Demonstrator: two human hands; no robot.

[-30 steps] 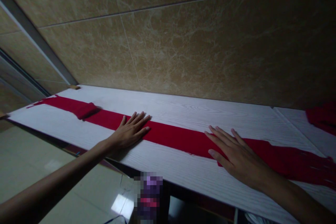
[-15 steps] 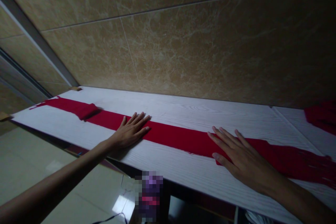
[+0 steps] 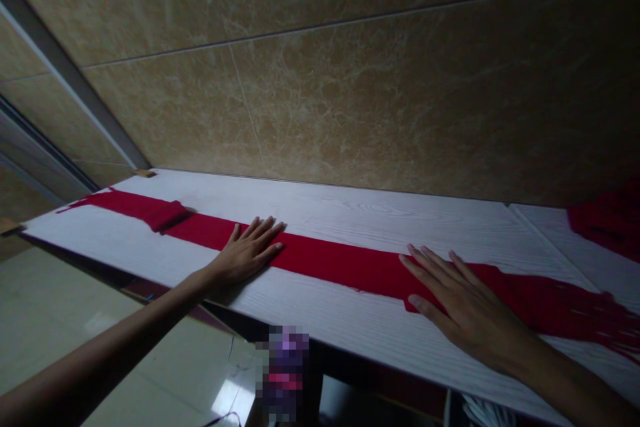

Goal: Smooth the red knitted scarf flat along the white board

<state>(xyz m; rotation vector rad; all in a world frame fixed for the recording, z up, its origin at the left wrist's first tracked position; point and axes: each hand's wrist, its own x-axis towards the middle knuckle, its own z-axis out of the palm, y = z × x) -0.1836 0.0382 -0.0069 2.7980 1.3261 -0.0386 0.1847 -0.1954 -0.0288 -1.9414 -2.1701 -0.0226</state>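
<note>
room: pretty dim, 1 long white wood-grain table (image 3: 360, 210) running left to right, pushed up against a tiled wall
floor (image 3: 60, 307): glossy pale tiles at the near left, below the table's near edge
right hand (image 3: 463, 303): closest to the camera, open and flat, palm down, fingers spread out on the red scarf (image 3: 340, 263), thumb by the scarf's near edge, not gripping anything
left hand (image 3: 245, 250): a bit farther off and to the left, arm stretched out, also open and flat, fingers lying on the scarf, heel of the palm on bare table
red scarf: laid out as 1 long strip across the table from left to right, lying flat between the 2 hands; the right end looks ragged or fringed
fold (image 3: 163, 213): farther left, past the left hand, the scarf bunches up into a small doubled-over lump
red cloth (image 3: 607, 220): far right corner of the table, apart from the scarf, too dark to tell what it is
wall (image 3: 350, 100): brown marble-look tiles right behind the table
</note>
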